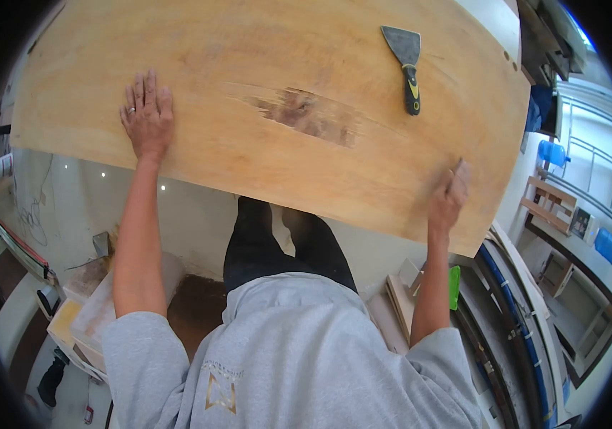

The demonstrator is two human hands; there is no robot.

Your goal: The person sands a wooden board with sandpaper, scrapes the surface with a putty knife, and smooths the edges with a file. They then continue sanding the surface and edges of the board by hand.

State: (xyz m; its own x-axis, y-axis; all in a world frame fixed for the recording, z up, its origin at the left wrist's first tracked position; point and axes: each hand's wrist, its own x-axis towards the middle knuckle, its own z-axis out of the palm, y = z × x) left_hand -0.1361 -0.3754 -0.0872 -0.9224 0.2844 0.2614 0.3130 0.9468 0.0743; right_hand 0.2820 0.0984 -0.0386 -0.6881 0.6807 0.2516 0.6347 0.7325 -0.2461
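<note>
A large wooden board spans the upper part of the head view, with a rough, splintered dark patch near its middle. On the board's left part my left hand lies flat, fingers spread, holding nothing. My right hand is over the board's right part, its fingers closed together; whatever they hold, if anything, is too small and blurred to name. A putty knife with a black and yellow handle rests on the board, above and left of my right hand.
Below the board at left are plastic containers. A green object and long curved strips with a blue tube lie at lower right. Farther right are wooden frames, blue bottles and a metal railing.
</note>
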